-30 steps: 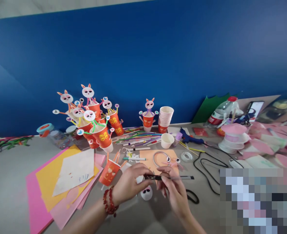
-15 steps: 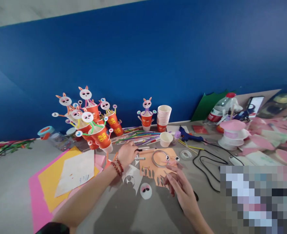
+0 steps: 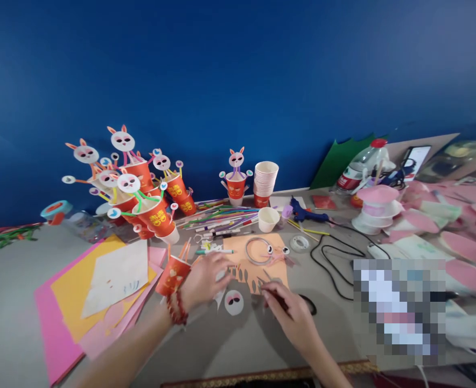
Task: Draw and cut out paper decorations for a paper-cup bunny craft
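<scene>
My left hand, a beaded bracelet at its wrist, is open and slightly blurred, its fingers reaching over a white paper scrap beside the peach sheet. That sheet has a row of cut-out slots along its near edge. My right hand is closed around what look like scissors; a black handle loop shows beside it, and the fingers hide most of the rest. Between the hands lies a white paper face with pink and black eyes. A red cup holding orange strips leans by my left wrist.
Rabbit figures on red cups stand at the left behind coloured paper sheets. Pens and pipe cleaners lie along the wall. Stacked cups, a blue glue gun with its black cable, and a tape roll are further right.
My left hand has drawn back from the pens toward me, to the scrap beside the peach sheet. The right hand stays near the sheet's near edge. The camera view has shifted.
</scene>
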{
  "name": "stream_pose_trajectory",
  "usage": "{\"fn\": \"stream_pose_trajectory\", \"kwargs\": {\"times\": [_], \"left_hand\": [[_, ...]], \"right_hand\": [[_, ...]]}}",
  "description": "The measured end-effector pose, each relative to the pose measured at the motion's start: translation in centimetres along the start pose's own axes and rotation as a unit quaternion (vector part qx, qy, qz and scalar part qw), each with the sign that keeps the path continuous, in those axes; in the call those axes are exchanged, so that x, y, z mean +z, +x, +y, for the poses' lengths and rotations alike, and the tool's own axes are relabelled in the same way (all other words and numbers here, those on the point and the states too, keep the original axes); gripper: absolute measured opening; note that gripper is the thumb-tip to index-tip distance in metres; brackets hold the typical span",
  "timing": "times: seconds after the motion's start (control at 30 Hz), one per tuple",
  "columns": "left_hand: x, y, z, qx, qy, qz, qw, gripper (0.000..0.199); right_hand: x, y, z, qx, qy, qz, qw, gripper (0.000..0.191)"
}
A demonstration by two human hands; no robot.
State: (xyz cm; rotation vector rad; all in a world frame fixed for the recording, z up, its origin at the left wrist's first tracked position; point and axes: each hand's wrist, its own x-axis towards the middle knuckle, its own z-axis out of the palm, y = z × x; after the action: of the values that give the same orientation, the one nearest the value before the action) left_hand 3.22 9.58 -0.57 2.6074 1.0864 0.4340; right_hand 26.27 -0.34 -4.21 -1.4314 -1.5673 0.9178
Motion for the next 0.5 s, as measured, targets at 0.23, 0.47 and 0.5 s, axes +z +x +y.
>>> {"fn": "stream_pose_trajectory", "kwargs": {"times": [0.23,0.47,0.5], "left_hand": [[3.0,-6.0,2.7,-0.053,0.001,-0.01,0.999,0.055],[4.2,-6.1,2.5,-0.061,-0.009,0.006,0.998,0.042],[4.3,-6.0,2.6,-0.059,-0.013,0.007,0.998,0.04]], "right_hand": [[1.3,0.5,-0.5,-0.046,-0.08,-0.053,0.994,0.02],[1.2,-0.4,-0.2,-0.072,-0.134,-0.042,0.987,0.019],[1.0,-0.7,0.0,-0.071,-0.138,-0.034,0.987,0.018]]}}
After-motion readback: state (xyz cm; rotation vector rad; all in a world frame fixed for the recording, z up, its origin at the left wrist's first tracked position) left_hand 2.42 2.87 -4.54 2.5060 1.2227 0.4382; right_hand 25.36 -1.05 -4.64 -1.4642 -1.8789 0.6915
